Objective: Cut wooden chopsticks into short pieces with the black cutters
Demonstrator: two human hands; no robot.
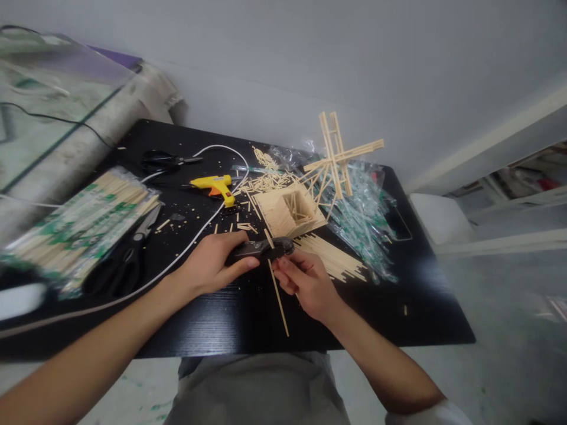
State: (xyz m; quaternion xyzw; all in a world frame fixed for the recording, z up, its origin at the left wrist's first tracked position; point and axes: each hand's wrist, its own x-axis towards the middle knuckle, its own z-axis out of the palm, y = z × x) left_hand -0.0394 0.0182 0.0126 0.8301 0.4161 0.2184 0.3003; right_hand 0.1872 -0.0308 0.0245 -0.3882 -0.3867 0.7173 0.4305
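Note:
My left hand [219, 260] is closed around a dark hand tool [254, 249], which looks like pliers or cutters; its exact kind is unclear. A thin wooden stick [279, 301] runs past the tool's head and slants down toward the table's front edge. My right hand [308, 280] is pinched at the stick, its fingertips just below the tool's head. Right behind the tool stands a small wooden stick model, with a square base [270, 206] and a cross of windmill-like blades [339, 156]. Loose sticks [332, 257] lie fanned out beside my right hand.
A yellow glue gun [215, 185] with a white cord lies beyond my left hand. Packed sticks [84, 218], black-handled scissors [126, 257] and another black tool [166, 160] are at left. Short cut pieces [270, 180] and plastic wrappers [363, 212] surround the model on the black table [372, 319].

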